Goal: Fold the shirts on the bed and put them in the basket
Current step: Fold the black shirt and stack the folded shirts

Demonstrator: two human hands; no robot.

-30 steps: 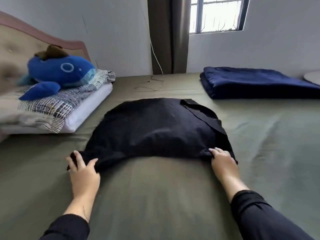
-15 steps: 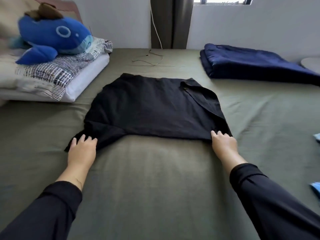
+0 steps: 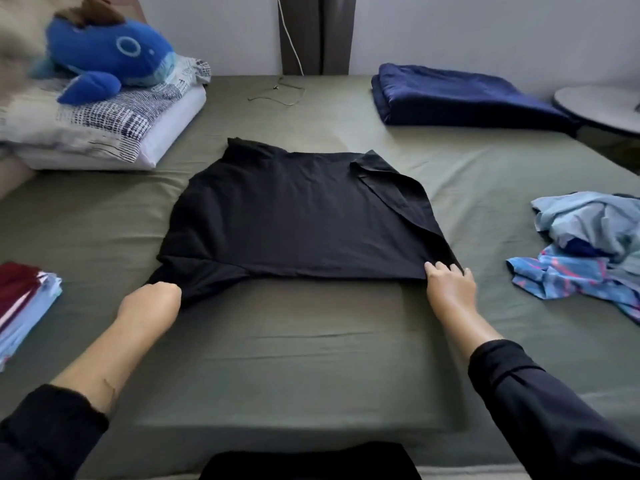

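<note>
A black shirt (image 3: pixel 298 216) lies spread flat in the middle of the bed (image 3: pixel 311 358), its right side folded inward in a diagonal flap, its near edge straight. The left hand (image 3: pixel 152 303) grips the near-left corner, fingers curled under the cloth. The right hand (image 3: pixel 450 285) pinches the near-right corner. Unfolded blue shirts (image 3: pixel 585 244) lie crumpled near the bed's right edge.
</note>
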